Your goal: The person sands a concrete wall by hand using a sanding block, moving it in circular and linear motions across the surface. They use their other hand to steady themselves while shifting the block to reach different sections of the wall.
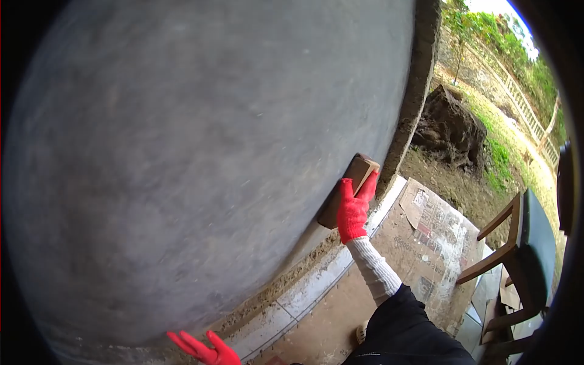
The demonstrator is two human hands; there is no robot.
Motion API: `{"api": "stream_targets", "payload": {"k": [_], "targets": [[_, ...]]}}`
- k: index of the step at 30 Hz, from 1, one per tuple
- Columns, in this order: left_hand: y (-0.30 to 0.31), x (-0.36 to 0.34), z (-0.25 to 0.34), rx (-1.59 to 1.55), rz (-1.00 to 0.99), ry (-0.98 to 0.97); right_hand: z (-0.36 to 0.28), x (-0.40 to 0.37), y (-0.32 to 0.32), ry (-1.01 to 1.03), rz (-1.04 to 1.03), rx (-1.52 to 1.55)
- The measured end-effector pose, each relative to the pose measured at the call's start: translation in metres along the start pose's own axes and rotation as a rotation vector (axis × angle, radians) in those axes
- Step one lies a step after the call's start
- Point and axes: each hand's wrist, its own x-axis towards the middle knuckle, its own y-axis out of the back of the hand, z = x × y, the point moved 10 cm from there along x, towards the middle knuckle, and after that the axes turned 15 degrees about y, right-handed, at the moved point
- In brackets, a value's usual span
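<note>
A red knitted glove covers my right hand (353,210), whose fingers and thumb grip a long brown rectangular block (340,193). The block lies tilted along the grey plastered wall (201,140), low down and close to the wall's right edge. My left hand (210,351), also gloved in red, is at the bottom of the view near the foot of the wall. Its fingers are spread and nothing is in them. Faint streaks and smudges mark the wall's surface.
White tiles (286,307) run along the wall's base beside a rough, crumbly strip. Flattened cardboard (420,243) covers the floor. A chair with a dark seat (536,243) stands at right. Beyond the wall's edge are a tree stump (453,131), grass and a pale railing (523,106).
</note>
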Motion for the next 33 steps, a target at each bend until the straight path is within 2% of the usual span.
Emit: {"api": "stream_targets", "payload": {"k": [1,3,4,6,7,8,9,11,12,13,14,16,18,20,22,24,26,29,30,31,32,33], "targets": [[0.004,-0.003,-0.003,0.011,-0.012,-0.019,0.008,0.0,-0.001,0.051,-0.014,-0.016],[-0.007,-0.007,0.013,0.479,-0.087,-0.334,0.04,-0.017,0.002,0.176,-0.078,-0.1],[-0.01,-0.001,0.027,0.482,-0.089,-0.357,0.079,-0.029,0.006,0.104,-0.073,-0.172],[-0.039,-0.027,0.083,0.485,-0.241,-0.849,0.157,-0.036,0.017,-0.286,-0.013,0.003],[-0.048,-0.043,0.115,0.506,-0.252,-1.127,0.17,-0.021,0.021,-0.36,-0.025,0.023],[-0.057,-0.039,0.123,0.518,-0.259,-1.152,0.166,-0.003,0.021,-0.258,-0.049,-0.022],[-0.065,-0.039,0.128,0.516,-0.339,-1.218,0.135,0.024,0.025,-0.166,-0.082,-0.078],[-0.073,-0.034,0.134,0.525,-0.455,-1.278,0.083,0.079,0.024,0.175,-0.036,-0.056],[-0.076,-0.032,0.136,0.619,-0.392,-1.389,0.07,0.098,0.021,0.321,-0.037,-0.109],[-0.08,-0.03,0.136,0.708,-0.317,-1.499,0.07,0.102,0.022,0.334,-0.069,-0.114],[-0.082,-0.024,0.135,0.712,-0.322,-1.505,0.071,0.106,0.022,0.351,-0.094,-0.116],[-0.08,-0.012,0.135,0.709,-0.079,-1.486,0.111,0.082,0.025,0.487,-0.119,-0.204],[-0.089,-0.009,0.137,0.727,-0.015,-1.498,0.199,0.052,0.029,0.262,-0.084,-0.207],[-0.091,-0.011,0.137,0.748,0.029,-1.507,0.214,0.055,0.032,0.251,-0.155,-0.232],[-0.105,-0.006,0.127,0.95,-0.049,-1.476,0.171,0.089,0.031,0.331,-0.172,-0.281],[-0.111,-0.012,0.142,0.972,-0.067,-1.465,0.108,0.131,0.029,0.55,-0.119,-0.224],[-0.114,-0.01,0.147,0.998,-0.075,-1.46,0.094,0.149,0.026,0.601,-0.125,-0.138],[-0.114,-0.006,0.141,0.979,-0.068,-1.437,0.133,0.124,0.031,0.635,-0.135,-0.242],[-0.123,-0.007,0.119,1.237,0.014,-1.608,0.161,0.111,0.032,0.615,-0.123,-0.228],[-0.128,-0.003,0.093,1.508,0.1,-1.774,0.176,0.111,0.034,0.488,-0.18,-0.275],[-0.129,0.0,0.078,1.506,0.097,-1.777,0.193,0.108,0.034,0.357,-0.234,-0.318],[-0.128,0.01,0.075,1.268,0.01,-1.558,0.186,0.112,0.034,0.395,-0.229,-0.318]]}}
